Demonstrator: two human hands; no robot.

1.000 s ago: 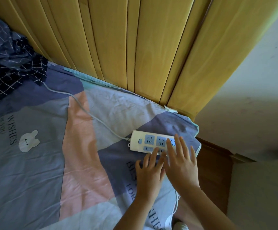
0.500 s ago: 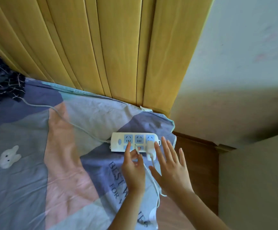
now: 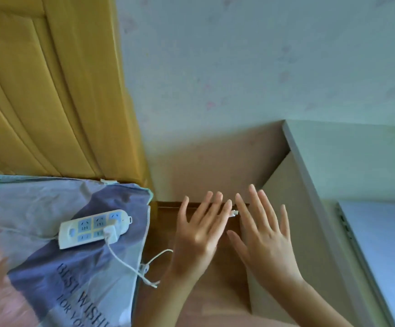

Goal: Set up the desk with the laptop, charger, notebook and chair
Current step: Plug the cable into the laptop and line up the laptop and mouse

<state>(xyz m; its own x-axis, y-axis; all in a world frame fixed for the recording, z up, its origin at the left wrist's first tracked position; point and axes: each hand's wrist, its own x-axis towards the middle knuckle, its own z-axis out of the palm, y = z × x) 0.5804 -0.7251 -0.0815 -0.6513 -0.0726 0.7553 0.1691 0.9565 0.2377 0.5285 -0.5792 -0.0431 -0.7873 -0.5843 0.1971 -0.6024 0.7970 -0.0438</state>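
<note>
A white charger plug [image 3: 111,233] sits in the white power strip [image 3: 90,228] on the bed corner. Its thin white cable [image 3: 130,264] trails off the bed edge, loops up and passes under my left hand [image 3: 200,234]. The cable's small white tip [image 3: 234,213] shows at that hand's index fingertip; the thumb is hidden beneath. My right hand [image 3: 266,239] hovers beside it, fingers spread, holding nothing. Both hands are over the gap between bed and desk. A grey laptop [image 3: 380,260] lies on the pale desk [image 3: 357,161] at the right.
The patterned bed sheet [image 3: 50,279] fills the lower left, against a yellow wooden headboard [image 3: 50,95]. The desk's side panel [image 3: 286,232] stands right of my hands. Brown wooden floor [image 3: 161,234] shows in the narrow gap. A pale wall is behind.
My view has swung right toward the desk. Both hands left the power strip and moved right over the gap, the left one bringing the cable end along. The charger stays plugged in.
</note>
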